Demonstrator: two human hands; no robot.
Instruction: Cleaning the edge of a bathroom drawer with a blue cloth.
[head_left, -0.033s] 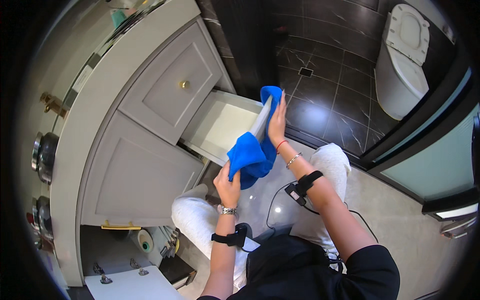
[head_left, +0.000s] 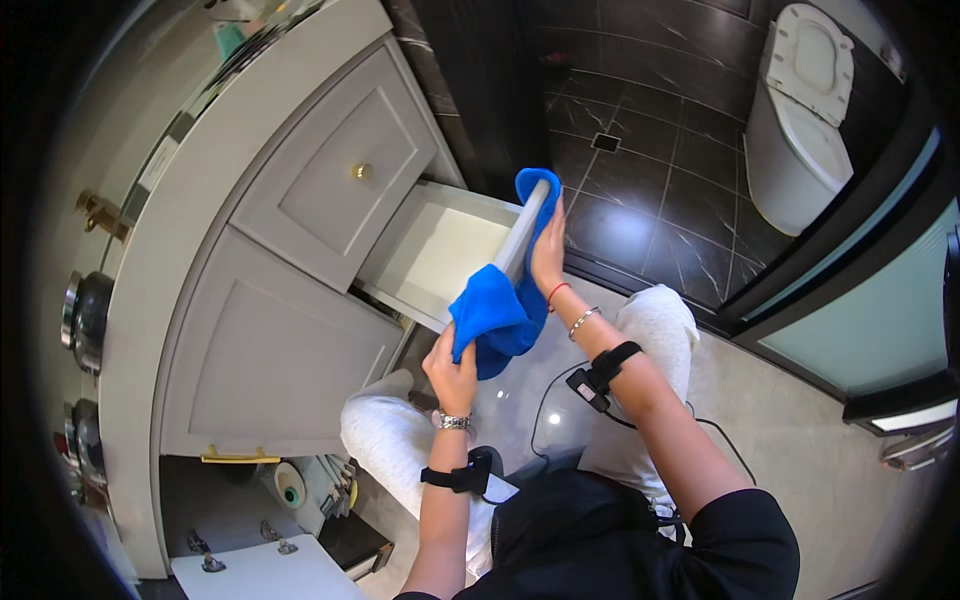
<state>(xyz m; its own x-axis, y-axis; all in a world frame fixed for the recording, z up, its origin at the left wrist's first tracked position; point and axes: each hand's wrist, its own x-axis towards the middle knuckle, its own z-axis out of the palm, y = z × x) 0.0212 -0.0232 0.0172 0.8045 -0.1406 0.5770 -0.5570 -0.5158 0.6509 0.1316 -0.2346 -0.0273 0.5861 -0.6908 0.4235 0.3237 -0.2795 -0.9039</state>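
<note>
A blue cloth (head_left: 488,305) is draped along the front panel of a pulled-out white drawer (head_left: 515,235), one end folded over the panel's far upper corner. My left hand (head_left: 449,372) pinches the cloth's near end between thumb and fingers. With fingers nearly straight, my right hand (head_left: 548,255) holds the cloth against the outer face of the panel, close to the far end. The drawer's bottom is visible with nothing lying on it. Part of the panel is hidden under the cloth.
The drawer sticks out of a grey cabinet (head_left: 290,340) with a brass knob (head_left: 362,172). At lower left, a cabinet door (head_left: 270,575) hangs lowered. My knees flank the drawer. Beyond stand a dark door frame (head_left: 485,90), a toilet (head_left: 795,150) and a glass door (head_left: 870,300).
The view has shifted slightly. The corner of the drawer panel shows a little more beside the cloth and my right hand. Both hands keep their places on the cloth.
</note>
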